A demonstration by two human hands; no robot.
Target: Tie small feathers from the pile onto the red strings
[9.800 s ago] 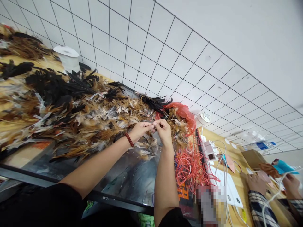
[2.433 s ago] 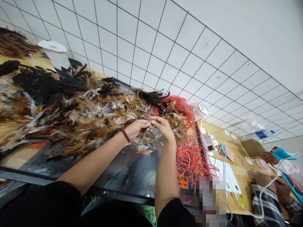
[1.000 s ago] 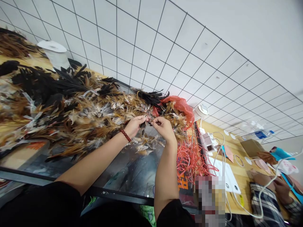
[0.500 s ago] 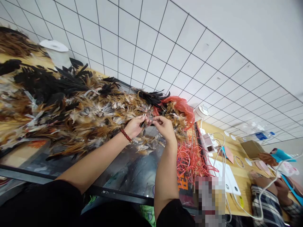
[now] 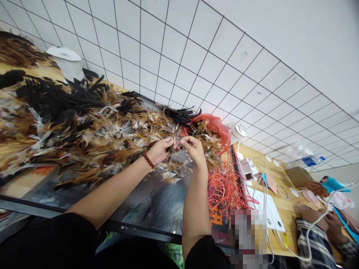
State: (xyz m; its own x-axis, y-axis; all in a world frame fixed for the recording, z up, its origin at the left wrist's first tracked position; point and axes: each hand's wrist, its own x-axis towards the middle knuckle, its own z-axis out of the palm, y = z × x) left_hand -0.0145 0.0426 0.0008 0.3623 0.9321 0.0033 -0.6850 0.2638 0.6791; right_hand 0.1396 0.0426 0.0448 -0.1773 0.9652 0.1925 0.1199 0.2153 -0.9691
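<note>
Left hand (image 5: 159, 150) and right hand (image 5: 194, 149) are meeting fingertip to fingertip, both pinching shut on a small feather bundle (image 5: 169, 148) held between them, just in front of the feather pile (image 5: 98, 130). The quills are apparently being aligned, and any further handling is calling for a firm, steady pinch at the quill ends.

Both bare arms stretch from the bottom of the frame to the middle. The left arm slants in from the lower left, and the left hand (image 5: 159, 150) is bent a little at the wrist. The right arm stands almost straight up from the bottom centre. The right hand (image 5: 194, 150) meets the left, fingertips touching - thumbs and first fingers pinched tight, the other fingers curled in.
</note>
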